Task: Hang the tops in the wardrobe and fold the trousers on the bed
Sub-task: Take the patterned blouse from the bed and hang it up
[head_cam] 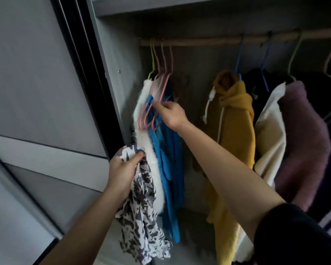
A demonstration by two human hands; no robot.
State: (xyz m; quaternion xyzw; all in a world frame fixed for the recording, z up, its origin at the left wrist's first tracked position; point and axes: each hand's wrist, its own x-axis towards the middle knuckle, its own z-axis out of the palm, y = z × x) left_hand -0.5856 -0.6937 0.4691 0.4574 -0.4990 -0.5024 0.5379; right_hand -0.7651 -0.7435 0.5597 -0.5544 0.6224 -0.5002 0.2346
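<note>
Dim grey wardrobe (111,54), its sliding door (36,83) at the left; a wooden rail (199,41) carries a white fluffy garment (153,169), a blue top (172,169), a yellow hoodie (233,131) and a purple piece (304,140). The left grip (122,173) is curled round a bunched black-and-white patterned top (141,217), which hangs limp just before the fluffy garment. The right grip (170,113) pinches the empty pink hangers (161,77) at the rail's left end
</note>
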